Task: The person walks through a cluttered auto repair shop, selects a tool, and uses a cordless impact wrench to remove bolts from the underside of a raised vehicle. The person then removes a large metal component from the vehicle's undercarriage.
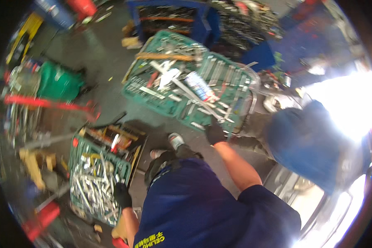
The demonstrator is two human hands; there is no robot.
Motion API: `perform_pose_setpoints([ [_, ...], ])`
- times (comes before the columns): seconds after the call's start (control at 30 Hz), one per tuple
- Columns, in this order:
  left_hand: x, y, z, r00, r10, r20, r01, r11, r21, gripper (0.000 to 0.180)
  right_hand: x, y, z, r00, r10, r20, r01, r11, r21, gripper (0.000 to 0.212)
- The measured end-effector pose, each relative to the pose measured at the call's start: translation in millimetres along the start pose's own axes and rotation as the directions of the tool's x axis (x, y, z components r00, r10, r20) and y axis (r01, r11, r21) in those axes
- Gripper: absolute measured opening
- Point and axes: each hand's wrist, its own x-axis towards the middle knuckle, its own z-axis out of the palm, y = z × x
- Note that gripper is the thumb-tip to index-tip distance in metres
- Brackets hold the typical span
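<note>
My right hand (215,133), in a dark glove, is at the near edge of a large open green tool case (153,102). Close to its fingertips lies the end of a long silver bar (196,98); motion blur hides whether I touch it. A white and blue spray can (200,86) rests across the tools, beside a wooden stick (164,56). Down at the left, my gloved left hand (122,196) is by the right rim of a second green case (126,165), heaped with silver wrenches and sockets (93,186). Its fingers are smeared too.
Another person in blue (308,136) bends close on the right, beside a vehicle panel (291,190). A blue shelf (169,18) stands behind the large case. To the left are a green container (60,81) and a red bar (49,101). Cardboard (32,167) lies lower left.
</note>
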Motion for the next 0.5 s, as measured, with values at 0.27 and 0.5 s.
perform_pose_setpoints([
  [0.27, -26, 17, 9, 0.98, -0.192, -0.044, 0.195, 0.978, 0.07, 0.023, 56, 36, 6, 0.941, -0.338, 0.002, 0.322, 0.895, -0.308, 0.059],
  [0.5, -63, 15, 22, 0.941, -0.325, -0.092, 0.327, 0.945, 0.014, 0.028, 78, -11, -31, 0.962, -0.057, 0.266, 0.121, 0.965, -0.232, 0.062],
])
